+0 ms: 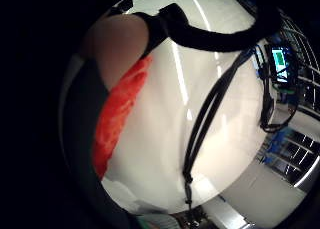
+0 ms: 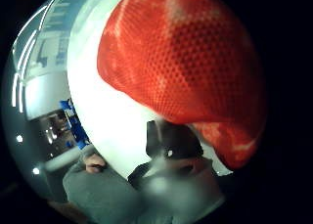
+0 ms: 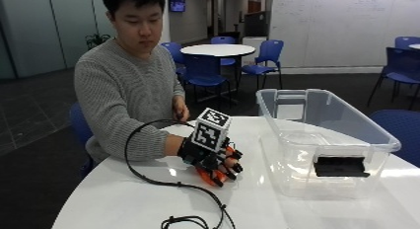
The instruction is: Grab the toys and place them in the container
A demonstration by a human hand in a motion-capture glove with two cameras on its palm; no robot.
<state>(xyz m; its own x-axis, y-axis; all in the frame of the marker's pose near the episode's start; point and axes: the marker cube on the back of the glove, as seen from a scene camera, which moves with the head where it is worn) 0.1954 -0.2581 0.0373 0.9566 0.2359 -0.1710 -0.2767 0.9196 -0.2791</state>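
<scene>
hand: we see the gloved right hand (image 3: 211, 159) low over the table (image 3: 118, 199), fingers (image 3: 229, 166) curled down over an orange toy (image 3: 211, 175); it looks gripped, though we can't tell if it's off the surface
toy: orange-red with a fine mesh texture; in the thumb-side view the toy (image 2: 181, 62) fills most of the frame, close against the palm; in the little-finger-side view only a strip of the toy (image 1: 117, 114) shows, beside a bare finger (image 1: 120, 44)
toy location: on or just above the white table, near the person's edge, left of the bin from the camera side, apart from it
bin: clear plastic bin (image 3: 387, 140) sits upright on the table, no lid on, black latch (image 3: 341, 166) on the near wall; we can't make out anything inside it
person: seated behind the table in a grey sweater (image 3: 118, 95), right forearm resting on the tabletop
other hand: we see it only partly, behind the right arm; can't tell what it's doing
</scene>
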